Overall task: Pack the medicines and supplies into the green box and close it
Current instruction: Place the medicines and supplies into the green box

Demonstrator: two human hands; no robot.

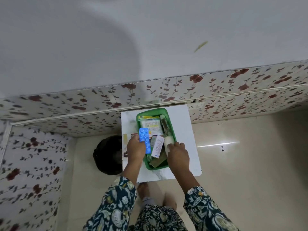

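A view from above, looking down at a person's two hands working over an open green box (pixel 171 125) that sits on a small white marble-patterned surface (pixel 186 130) placed on a pale tiled floor (pixel 241 164), close to a wall panel printed with red flowers (pixel 216 87).

The box is already fairly full. A clear packet of what look like cotton buds (pixel 152 125) lies flat at its far end, a dark tube or bottle with a white cap (pixel 165 129) runs along the right wall, and a small white carton (pixel 158 146) leans near the middle, probably tipped to fit the remaining room.

The left hand (pixel 135 150) has its fingers pinched on a blue blister strip of round tablets (pixel 145 140), held flat above the box's left rim, apparently ready to be slipped in beside the carton. The strip projects away from the fingers, over the box.

The right hand (pixel 178 155) has its fingers curled around a white rounded item (pixel 168 141), possibly a bandage roll, at the box's near right side; it seems to be pressing this down into place.

A printed box or packet (pixel 125 145) lies partly hidden under the left hand, outside the green box, likely not yet packed. No lid is visible. A dark round object (pixel 108 155) sits on the floor just left of the surface.
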